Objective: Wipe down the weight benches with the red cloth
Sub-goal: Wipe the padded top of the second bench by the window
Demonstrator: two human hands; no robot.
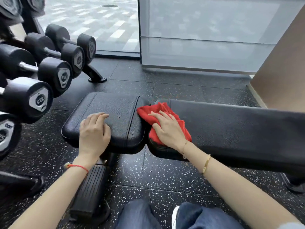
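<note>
A person's right hand (168,128) lies flat, fingers spread, on a bunched red cloth (162,119) at the near end of a black weight bench's long pad (231,128), right beside the gap to the seat pad (112,116). The cloth sits under the palm and fingers, pressed down rather than clutched. The left hand (94,131) rests on the seat pad, fingers loosely bent, holding nothing. Dumbbells (41,86) line a rack at left.
</note>
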